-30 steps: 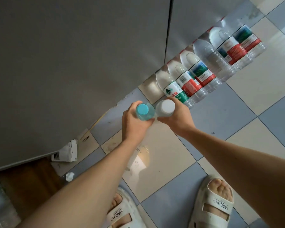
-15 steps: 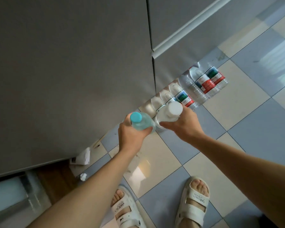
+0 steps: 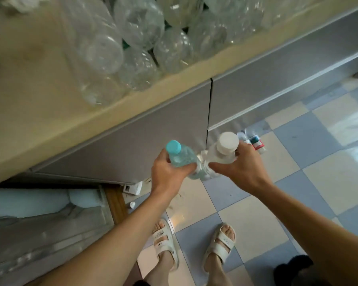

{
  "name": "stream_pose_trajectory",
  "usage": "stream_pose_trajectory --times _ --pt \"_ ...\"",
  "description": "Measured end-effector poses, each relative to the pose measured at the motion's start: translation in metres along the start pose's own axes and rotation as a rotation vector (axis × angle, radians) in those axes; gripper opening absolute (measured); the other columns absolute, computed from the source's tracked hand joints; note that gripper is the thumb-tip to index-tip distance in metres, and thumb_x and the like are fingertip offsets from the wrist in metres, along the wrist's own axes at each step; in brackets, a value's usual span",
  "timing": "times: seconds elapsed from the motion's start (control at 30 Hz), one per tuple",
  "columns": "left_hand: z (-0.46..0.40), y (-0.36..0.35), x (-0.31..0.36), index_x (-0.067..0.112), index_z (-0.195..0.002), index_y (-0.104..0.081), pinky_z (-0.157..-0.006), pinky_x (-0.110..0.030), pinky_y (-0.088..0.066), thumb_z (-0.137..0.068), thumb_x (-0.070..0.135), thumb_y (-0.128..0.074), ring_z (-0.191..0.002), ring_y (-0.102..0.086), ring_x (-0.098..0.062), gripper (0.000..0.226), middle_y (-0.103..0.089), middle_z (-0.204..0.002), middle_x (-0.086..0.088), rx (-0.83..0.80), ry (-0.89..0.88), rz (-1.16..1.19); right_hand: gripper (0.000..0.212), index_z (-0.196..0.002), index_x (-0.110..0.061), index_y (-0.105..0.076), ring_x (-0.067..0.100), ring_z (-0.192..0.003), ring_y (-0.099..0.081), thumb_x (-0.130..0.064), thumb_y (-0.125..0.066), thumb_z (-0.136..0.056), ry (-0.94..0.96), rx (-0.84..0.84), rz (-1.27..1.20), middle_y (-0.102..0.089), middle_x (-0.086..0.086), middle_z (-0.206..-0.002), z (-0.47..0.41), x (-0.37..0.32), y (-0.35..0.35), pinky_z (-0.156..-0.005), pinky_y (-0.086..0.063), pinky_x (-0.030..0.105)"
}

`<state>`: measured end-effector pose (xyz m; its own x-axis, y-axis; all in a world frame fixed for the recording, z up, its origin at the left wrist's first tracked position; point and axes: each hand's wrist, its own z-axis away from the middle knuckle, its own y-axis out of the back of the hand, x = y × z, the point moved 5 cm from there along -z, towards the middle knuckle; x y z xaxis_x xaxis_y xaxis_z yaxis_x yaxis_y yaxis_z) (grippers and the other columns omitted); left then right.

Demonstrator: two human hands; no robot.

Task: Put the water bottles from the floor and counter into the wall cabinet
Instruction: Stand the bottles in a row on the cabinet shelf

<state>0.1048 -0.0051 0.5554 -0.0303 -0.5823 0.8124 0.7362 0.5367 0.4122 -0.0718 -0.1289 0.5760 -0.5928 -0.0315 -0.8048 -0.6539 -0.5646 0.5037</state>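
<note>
My left hand (image 3: 170,176) grips a clear water bottle with a blue cap (image 3: 179,154) around its upper body. Beside it, my right hand (image 3: 243,168) holds a clear bottle with a white cap (image 3: 223,148). The two bottles touch at their lower ends, both raised well above the floor in front of the grey base cabinet doors (image 3: 132,141). Several clear bottles (image 3: 145,38) lie clustered on the beige counter (image 3: 35,83) at the top. A few labelled bottles (image 3: 255,141) stand on the floor against the cabinet, mostly hidden behind my right hand.
The floor (image 3: 298,182) is blue and cream checkered tile. My feet in white sandals (image 3: 194,242) stand below the hands. A small white block (image 3: 132,187) lies at the cabinet base. A glass panel and wooden strip (image 3: 50,223) sit at lower left.
The view has risen and tilted up, bringing the counter and its bottles into sight. Both hands have lifted their bottles higher, and the floor bottles look farther away.
</note>
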Motion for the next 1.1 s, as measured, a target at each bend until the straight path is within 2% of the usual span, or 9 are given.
stream_pose_trajectory --times 0.13,0.27,0.33,0.4,0.53,0.67,0.87,1.0,1.1 --pt "0.039 0.055 0.072 0.025 -0.110 -0.066 -0.088 -0.035 -0.058 -0.061 0.023 -0.096 -0.093 -0.071 -0.008 0.057 -0.074 -0.099 0.010 0.003 -0.061 0.060 0.068 -0.126 -0.020 -0.063 0.017 -0.102 -0.062 -0.038 -0.091 -0.066 0.090 -0.027 0.040 -0.067 -0.004 -0.115 0.027 -0.089 0.039 -0.080 -0.048 0.024" --pt "0.077 0.108 0.148 0.029 -0.108 -0.068 -0.082 -0.025 -0.055 -0.053 0.031 -0.093 -0.092 -0.070 -0.004 0.061 -0.074 -0.097 0.015 0.018 -0.175 0.101 0.048 -0.102 -0.035 -0.060 0.002 -0.083 -0.066 -0.043 -0.088 -0.063 0.171 -0.039 0.065 -0.067 -0.019 -0.093 0.050 -0.171 0.080 -0.061 -0.042 0.007" --pt "0.095 0.132 0.184 0.030 -0.106 -0.067 -0.076 -0.017 -0.053 -0.054 0.029 -0.095 -0.089 -0.069 0.002 0.059 -0.073 -0.096 0.020 0.019 -0.246 0.117 0.045 -0.098 -0.034 -0.063 -0.001 -0.078 -0.067 -0.047 -0.085 -0.061 0.212 -0.042 0.048 -0.069 -0.019 -0.087 0.061 -0.212 0.101 -0.056 -0.045 0.009" --pt "0.110 0.155 0.215 0.030 -0.107 -0.068 -0.073 -0.013 -0.053 -0.061 0.022 -0.095 -0.089 -0.069 0.003 0.054 -0.074 -0.097 0.021 0.013 -0.313 0.128 0.050 -0.100 -0.031 -0.067 -0.005 -0.078 -0.068 -0.052 -0.081 -0.057 0.264 -0.045 0.015 -0.072 -0.018 -0.086 0.073 -0.251 0.119 -0.059 -0.051 0.012" --pt "0.129 0.196 0.271 0.024 -0.109 -0.070 -0.073 -0.013 -0.055 -0.067 0.016 -0.092 -0.092 -0.073 -0.002 0.048 -0.077 -0.100 0.014 0.056 -0.416 0.238 0.052 -0.102 -0.027 -0.071 0.005 -0.083 -0.072 -0.052 -0.080 -0.057 0.391 -0.039 -0.062 -0.076 -0.011 -0.091 0.086 -0.321 0.143 -0.078 -0.061 0.038" --pt "0.137 0.229 0.321 0.021 -0.111 -0.071 -0.070 -0.012 -0.054 -0.067 0.019 -0.091 -0.092 -0.073 -0.005 0.048 -0.078 -0.099 0.010 0.145 -0.505 0.338 0.049 -0.102 -0.031 -0.070 0.000 -0.081 -0.071 -0.050 -0.085 -0.059 0.482 0.016 -0.167 -0.076 -0.017 -0.089 0.086 -0.382 0.162 -0.071 -0.058 0.029" --pt "0.154 0.286 0.399 0.030 -0.114 -0.067 -0.078 -0.023 -0.055 -0.057 0.044 -0.089 -0.093 -0.072 -0.003 0.062 -0.076 -0.102 0.015 0.330 -0.657 0.472 0.050 -0.107 -0.034 -0.066 -0.005 -0.082 -0.070 -0.039 -0.090 -0.063 0.665 0.106 -0.342 -0.074 -0.023 -0.093 0.094 -0.485 0.195 -0.062 -0.054 0.012" --pt "0.155 0.326 0.454 0.027 -0.117 -0.067 -0.078 -0.023 -0.055 -0.071 0.031 -0.090 -0.093 -0.072 -0.002 0.052 -0.075 -0.104 0.015 0.424 -0.771 0.561 0.084 -0.133 -0.028 -0.056 -0.001 -0.085 -0.071 -0.050 -0.087 -0.058 0.776 0.165 -0.423 -0.072 -0.012 -0.104 0.095 -0.557 0.214 -0.075 -0.061 0.030" --pt "0.157 0.360 0.499 0.027 -0.116 -0.067 -0.071 -0.016 -0.057 -0.075 0.029 -0.087 -0.093 -0.072 -0.003 0.046 -0.075 -0.103 0.015 0.458 -0.880 0.592 0.087 -0.135 -0.028 -0.054 0.004 -0.086 -0.072 -0.052 -0.084 -0.056 0.845 0.205 -0.492 -0.072 -0.008 -0.105 0.095 -0.608 0.224 -0.081 -0.062 0.038"
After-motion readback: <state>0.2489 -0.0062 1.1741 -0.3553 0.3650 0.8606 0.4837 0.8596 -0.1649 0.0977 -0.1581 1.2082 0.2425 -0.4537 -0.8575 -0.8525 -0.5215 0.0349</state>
